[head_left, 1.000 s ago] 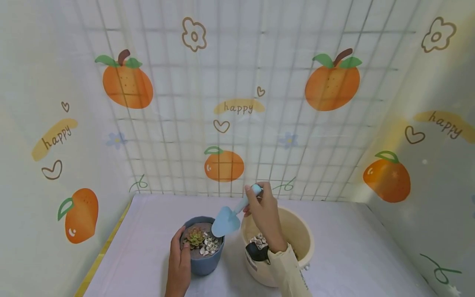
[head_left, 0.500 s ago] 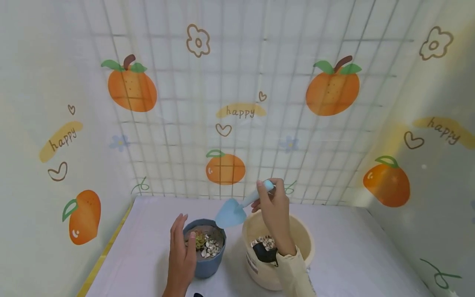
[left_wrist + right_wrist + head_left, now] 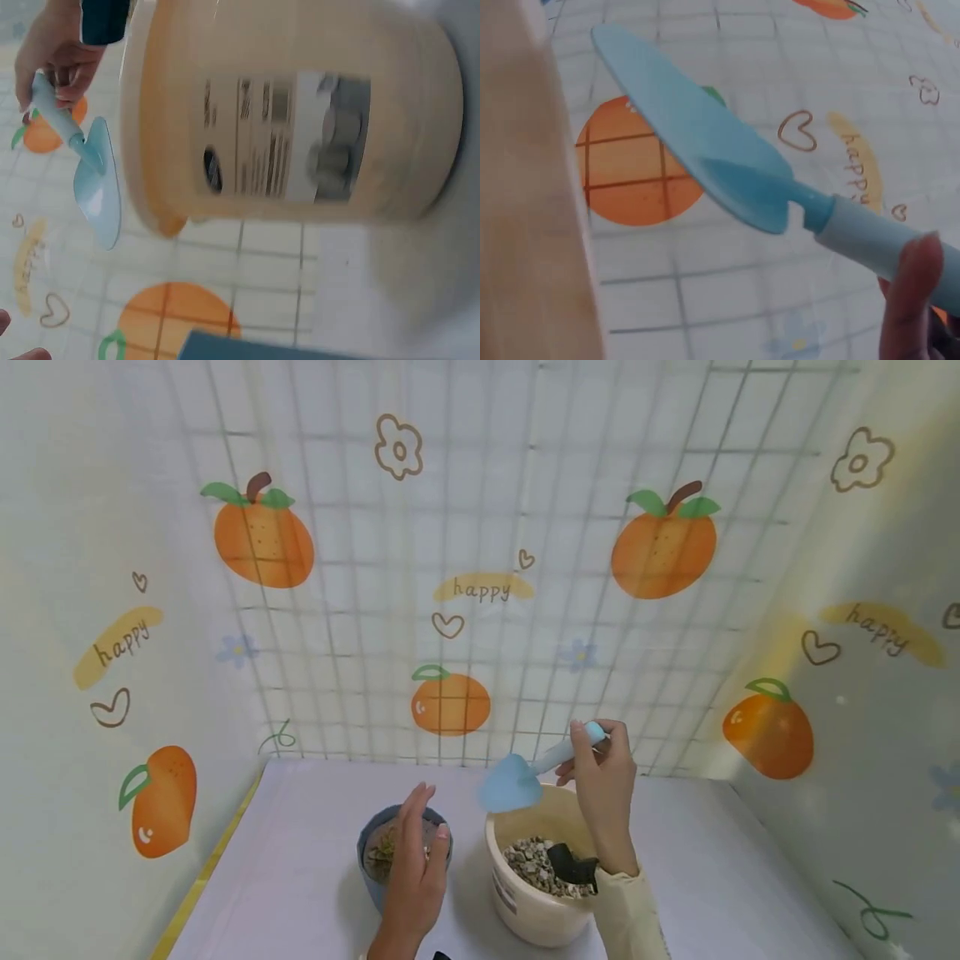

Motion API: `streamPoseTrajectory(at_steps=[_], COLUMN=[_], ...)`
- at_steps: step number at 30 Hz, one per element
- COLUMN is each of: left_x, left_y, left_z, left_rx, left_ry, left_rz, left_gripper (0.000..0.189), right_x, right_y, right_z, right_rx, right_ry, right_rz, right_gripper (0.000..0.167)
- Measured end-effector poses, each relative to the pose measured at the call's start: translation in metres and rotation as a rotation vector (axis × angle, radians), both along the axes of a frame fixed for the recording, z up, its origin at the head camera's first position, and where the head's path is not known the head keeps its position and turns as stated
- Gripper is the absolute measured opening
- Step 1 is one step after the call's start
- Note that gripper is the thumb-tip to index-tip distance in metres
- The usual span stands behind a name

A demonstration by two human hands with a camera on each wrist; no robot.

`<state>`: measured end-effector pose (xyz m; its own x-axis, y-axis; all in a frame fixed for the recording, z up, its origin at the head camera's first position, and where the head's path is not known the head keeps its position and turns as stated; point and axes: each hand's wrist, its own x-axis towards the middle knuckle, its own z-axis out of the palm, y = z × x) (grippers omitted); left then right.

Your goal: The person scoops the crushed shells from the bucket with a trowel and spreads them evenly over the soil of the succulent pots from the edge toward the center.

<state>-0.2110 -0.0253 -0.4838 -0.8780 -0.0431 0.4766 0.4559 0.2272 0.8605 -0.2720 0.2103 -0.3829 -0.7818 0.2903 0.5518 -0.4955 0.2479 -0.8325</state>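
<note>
My right hand (image 3: 603, 793) grips a light blue hand trowel (image 3: 512, 785) by its handle, above the left rim of a cream bucket (image 3: 536, 920). In the right wrist view no soil or stones show on the part of the trowel blade (image 3: 697, 142) facing the camera. Whitish-grey pebbles (image 3: 528, 864) lie inside the bucket. My left hand (image 3: 416, 860) hovers with extended fingers in front of a blue-grey flowerpot (image 3: 369, 878), covering much of it. A green succulent (image 3: 382, 850) shows partly in the pot; the left hand hides most of what lies beside it.
Flowerpot and bucket stand a short gap apart on a white tabletop (image 3: 292, 877). A fruit-printed curtain (image 3: 345, 610) over a wire grid closes off the back and sides. A black wrist camera (image 3: 572, 864) hangs under the right wrist, over the pebbles.
The left hand has let go of the pot's side and shifted right, across its front. My right hand has carried the trowel rightward from the flowerpot's rim to the bucket.
</note>
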Motion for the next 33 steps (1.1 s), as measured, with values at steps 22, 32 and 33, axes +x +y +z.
streamPoseTrajectory(at_steps=[22,32,33], left_x=[-0.001,-0.008,-0.009], left_y=[0.05,0.062,0.063], left_z=[-0.022,-0.038,-0.039], left_rx=[-0.041,-0.001,0.022], left_ry=[-0.181,-0.335,-0.338], left_rz=[-0.147,-0.238,-0.256], left_gripper=[0.058,0.058,0.058], right_x=[-0.006,-0.008,-0.007], right_y=[0.014,0.016,0.016], right_z=[-0.039,-0.043,-0.043], right_rx=[0.152,0.234,0.242], right_ry=[-0.111,-0.215,-0.215], right_rz=[-0.142,-0.11,-0.107], right_gripper=[0.039,0.047,0.047])
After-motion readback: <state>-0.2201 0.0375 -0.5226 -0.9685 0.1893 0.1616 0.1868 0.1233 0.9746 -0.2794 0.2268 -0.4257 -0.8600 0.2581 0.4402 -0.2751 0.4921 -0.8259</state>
